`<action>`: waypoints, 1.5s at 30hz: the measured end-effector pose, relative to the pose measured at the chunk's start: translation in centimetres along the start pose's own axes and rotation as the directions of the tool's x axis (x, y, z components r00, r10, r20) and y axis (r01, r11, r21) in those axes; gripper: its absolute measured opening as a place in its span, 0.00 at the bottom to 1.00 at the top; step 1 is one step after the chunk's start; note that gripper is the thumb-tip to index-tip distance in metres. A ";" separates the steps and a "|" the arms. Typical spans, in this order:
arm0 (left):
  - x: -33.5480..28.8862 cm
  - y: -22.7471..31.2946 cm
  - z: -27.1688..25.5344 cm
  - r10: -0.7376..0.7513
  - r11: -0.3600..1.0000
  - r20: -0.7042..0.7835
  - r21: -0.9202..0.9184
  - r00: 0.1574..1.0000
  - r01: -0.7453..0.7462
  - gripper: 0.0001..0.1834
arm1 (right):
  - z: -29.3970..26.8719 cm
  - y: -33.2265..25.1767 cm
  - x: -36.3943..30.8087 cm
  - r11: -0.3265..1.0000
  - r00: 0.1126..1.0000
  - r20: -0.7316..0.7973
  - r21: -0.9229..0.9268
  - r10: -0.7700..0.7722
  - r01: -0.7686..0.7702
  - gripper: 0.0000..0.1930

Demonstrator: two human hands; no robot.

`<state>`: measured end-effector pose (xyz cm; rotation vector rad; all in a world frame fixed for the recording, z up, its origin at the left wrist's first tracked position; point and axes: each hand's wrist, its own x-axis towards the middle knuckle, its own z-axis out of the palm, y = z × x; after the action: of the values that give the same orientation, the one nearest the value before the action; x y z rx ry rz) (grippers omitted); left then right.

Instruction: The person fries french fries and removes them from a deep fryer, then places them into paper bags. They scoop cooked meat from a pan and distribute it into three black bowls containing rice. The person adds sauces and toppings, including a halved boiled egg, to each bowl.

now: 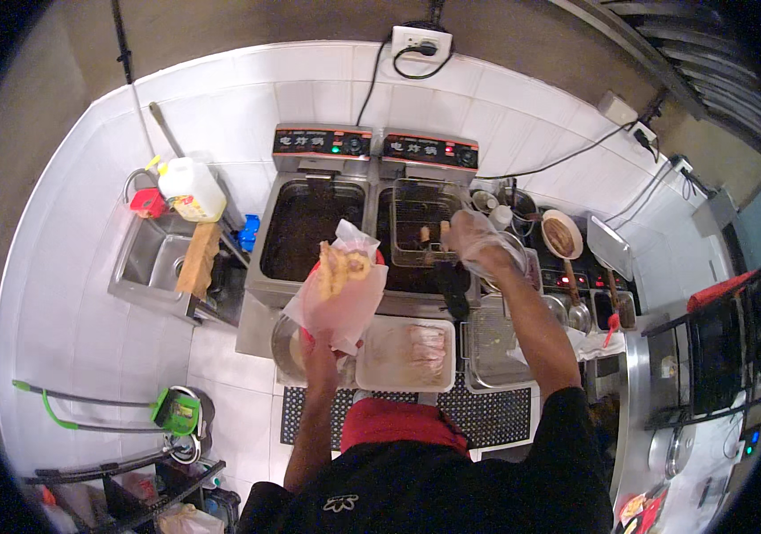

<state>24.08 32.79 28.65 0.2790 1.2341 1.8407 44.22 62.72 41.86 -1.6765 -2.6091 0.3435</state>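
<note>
My left hand (320, 349) grips a red plate (378, 258) from below and its near side. White paper (340, 307) lines it, and golden battered fried pieces (340, 270), one of them ring-shaped, lie on top. My right hand (478, 238), in a clear plastic glove, reaches over the wire fry basket (412, 203) at the right fryer (387, 267). Its fingers look drawn together beside a small fried piece (425, 235) in the basket; what they hold, if anything, is too small to make out. The left fryer (314, 227) holds dark oil.
Below the fryers stand a white tray (389, 374) with pale coated strips, a round metal bowl (285, 343) and a wire-racked tray (492, 334). A sink (151, 254) with a jug (192, 190) is left. Pans, a ladle (579, 318) and a cooktop crowd the right.
</note>
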 end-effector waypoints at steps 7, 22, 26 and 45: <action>1.1 -1.2 2.6 0.019 0.995 -0.054 -0.096 0.998 -0.024 0.31 | -5.8 -0.7 -5.7 0.978 0.963 -0.250 0.153 -0.098 0.139 0.16; 0.9 -2.6 7.1 0.044 0.996 -0.043 -0.075 0.998 -0.048 0.35 | 3.8 -12.0 -15.2 0.911 0.971 -0.109 0.382 0.211 -0.155 0.13; 1.3 -3.4 6.3 0.084 0.994 -0.018 -0.069 0.996 -0.085 0.34 | 1.3 -11.9 -17.4 0.940 0.963 -0.227 0.335 0.145 -0.062 0.14; 1.1 -0.8 1.2 0.007 1.000 -0.046 -0.009 0.999 -0.007 0.33 | -2.7 1.3 -0.8 0.989 0.981 -0.194 -0.149 -0.022 -0.007 0.14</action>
<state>24.56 34.48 28.24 0.2370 1.2573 1.8679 46.12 62.95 44.32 -1.6460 -2.5504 -0.0180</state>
